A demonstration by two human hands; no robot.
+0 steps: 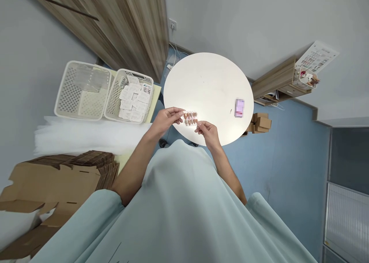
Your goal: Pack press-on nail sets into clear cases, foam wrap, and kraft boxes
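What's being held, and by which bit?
A small sheet of brownish ovals: left grip at its left edge, right grip at its lower right corner.

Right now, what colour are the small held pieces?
The small pieces are mostly orange-brown; see head view.

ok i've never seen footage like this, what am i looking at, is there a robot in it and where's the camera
No robot here, just a person's two bare hands. There is one picture, from a camera worn on the person's head, looking forward and down, so the pale blue-green shirt at the bottom is the wearer's own.

The left hand pinches the left end of a small pack showing two rows of brownish, nail-like pieces; the right hand holds its lower right corner. They hold it over the near edge of a white table. Toward the table's right side lies a purple thing, too pixelated to identify.
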